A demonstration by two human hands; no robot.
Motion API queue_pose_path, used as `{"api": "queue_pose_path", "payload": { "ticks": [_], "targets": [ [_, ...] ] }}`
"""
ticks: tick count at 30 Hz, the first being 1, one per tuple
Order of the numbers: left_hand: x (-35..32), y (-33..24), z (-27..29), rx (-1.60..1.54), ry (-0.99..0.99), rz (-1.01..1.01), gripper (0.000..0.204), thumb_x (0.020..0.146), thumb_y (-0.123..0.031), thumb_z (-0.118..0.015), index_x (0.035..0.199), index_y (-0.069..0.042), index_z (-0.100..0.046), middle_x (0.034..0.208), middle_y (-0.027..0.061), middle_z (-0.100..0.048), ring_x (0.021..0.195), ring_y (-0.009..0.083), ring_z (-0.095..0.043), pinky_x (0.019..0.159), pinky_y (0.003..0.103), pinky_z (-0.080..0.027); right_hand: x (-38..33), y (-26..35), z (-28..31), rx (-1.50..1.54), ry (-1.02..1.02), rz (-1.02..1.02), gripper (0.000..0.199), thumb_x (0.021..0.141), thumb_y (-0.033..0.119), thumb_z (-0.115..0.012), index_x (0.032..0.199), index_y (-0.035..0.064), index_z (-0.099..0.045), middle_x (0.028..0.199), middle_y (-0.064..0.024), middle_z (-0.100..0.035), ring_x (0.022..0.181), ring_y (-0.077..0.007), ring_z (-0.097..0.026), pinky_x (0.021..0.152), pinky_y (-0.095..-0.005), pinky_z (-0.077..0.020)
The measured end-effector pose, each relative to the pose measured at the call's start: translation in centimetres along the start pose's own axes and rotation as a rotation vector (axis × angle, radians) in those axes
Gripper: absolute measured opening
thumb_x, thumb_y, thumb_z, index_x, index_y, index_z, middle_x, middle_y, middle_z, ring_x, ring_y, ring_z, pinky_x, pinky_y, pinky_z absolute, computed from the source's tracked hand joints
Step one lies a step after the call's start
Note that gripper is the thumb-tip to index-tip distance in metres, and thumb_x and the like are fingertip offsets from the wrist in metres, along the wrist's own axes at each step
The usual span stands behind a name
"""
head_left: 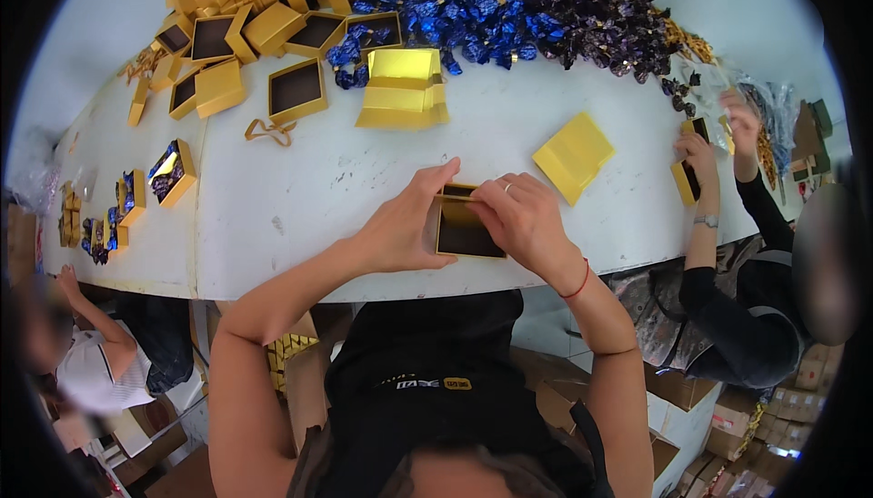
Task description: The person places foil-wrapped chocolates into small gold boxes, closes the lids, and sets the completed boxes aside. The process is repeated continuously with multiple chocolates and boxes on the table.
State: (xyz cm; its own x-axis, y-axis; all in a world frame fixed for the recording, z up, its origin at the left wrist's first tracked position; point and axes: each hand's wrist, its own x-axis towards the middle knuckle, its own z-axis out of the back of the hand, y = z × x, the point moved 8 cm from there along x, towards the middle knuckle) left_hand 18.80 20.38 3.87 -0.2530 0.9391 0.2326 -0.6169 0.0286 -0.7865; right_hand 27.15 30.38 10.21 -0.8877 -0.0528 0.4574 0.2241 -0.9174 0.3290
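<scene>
A small open gold box (471, 241) with a dark inside sits on the white table in front of me. My left hand (400, 223) spans its left side, fingers at the far edge and thumb at the near edge. Inside the far part of the box stands a gold foil sheet (462, 211). My right hand (532, 225) has its thumb and fingers closed on the top of this sheet; the fingertips partly hide it. A creased gold sheet (575, 156) lies right of the box. Beyond the box, folded shiny gold sheets (403, 89) lie together.
Gold boxes (273, 27) are heaped at the far left, beside blue-wrapped sweets (464, 7) and dark-wrapped sweets (596, 16). Filled boxes (171, 173) stand at left. A gold ribbon (269, 132) lies nearby. One co-worker (741, 289) handles boxes at right; another (105, 343) sits at left.
</scene>
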Motion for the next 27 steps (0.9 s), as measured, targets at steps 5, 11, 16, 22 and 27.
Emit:
{"api": "queue_pose_path", "payload": {
  "ticks": [5, 11, 16, 22, 27],
  "targets": [
    [-0.7, -0.6, 0.3, 0.016, -0.078, -0.085, 0.117, 0.062, -0.020, -0.092, 0.153, -0.012, -0.019, 0.145, 0.0213, -0.038, 0.130, 0.0403, -0.045, 0.102, 0.042, -0.048, -0.8, 2.5, 1.7, 0.192, -0.054, 0.098, 0.017, 0.080, 0.004, -0.076, 0.095, 0.0085, -0.069, 0.094, -0.0056, -0.072, 0.093, -0.0276, -0.067, 0.076, -0.0356, -0.0496],
    [-0.4, -0.4, 0.0, 0.027, -0.128, -0.114, 0.110, 0.066, -0.020, -0.090, 0.152, -0.013, -0.022, 0.144, 0.0195, -0.041, 0.130, 0.0385, -0.047, 0.099, 0.042, -0.050, -2.6, -0.9, -1.7, 0.234, -0.125, -0.093, 0.017, 0.078, 0.006, -0.079, 0.095, 0.0073, -0.073, 0.081, -0.0043, -0.061, 0.081, -0.0249, -0.060, 0.070, -0.0353, -0.0486],
    [-0.5, -0.9, 0.5, 0.024, -0.098, -0.100, 0.112, 0.063, -0.018, -0.091, 0.151, -0.013, -0.022, 0.147, 0.0160, -0.041, 0.132, 0.0368, -0.046, 0.101, 0.042, -0.049, -1.8, -0.7, 0.6, -0.040, -0.146, 0.019, 0.016, 0.075, 0.002, -0.079, 0.088, 0.0065, -0.070, 0.073, -0.0048, -0.051, 0.065, -0.0222, -0.054, 0.052, -0.0339, -0.0452],
    [-0.8, -1.3, 0.1, 0.070, -0.077, -0.134, 0.116, 0.061, -0.019, -0.092, 0.151, -0.013, -0.021, 0.149, 0.0135, -0.040, 0.132, 0.0362, -0.045, 0.103, 0.043, -0.048, -1.2, 0.3, -0.1, 0.129, 0.114, 0.121, 0.016, 0.074, 0.004, -0.081, 0.086, 0.0049, -0.070, 0.075, -0.0047, -0.054, 0.066, -0.0227, -0.057, 0.055, -0.0333, -0.0480],
    [-0.9, -1.4, -0.3, 0.064, -0.058, -0.145, 0.117, 0.061, -0.021, -0.092, 0.152, -0.014, -0.019, 0.149, 0.0143, -0.040, 0.131, 0.0378, -0.045, 0.105, 0.044, -0.046, -1.7, -0.5, -2.2, 0.081, 0.303, 0.084, 0.011, 0.079, 0.005, -0.067, 0.087, 0.0059, -0.059, 0.080, -0.0079, -0.057, 0.072, -0.0257, -0.061, 0.058, -0.0371, -0.0513]
  ]
}}
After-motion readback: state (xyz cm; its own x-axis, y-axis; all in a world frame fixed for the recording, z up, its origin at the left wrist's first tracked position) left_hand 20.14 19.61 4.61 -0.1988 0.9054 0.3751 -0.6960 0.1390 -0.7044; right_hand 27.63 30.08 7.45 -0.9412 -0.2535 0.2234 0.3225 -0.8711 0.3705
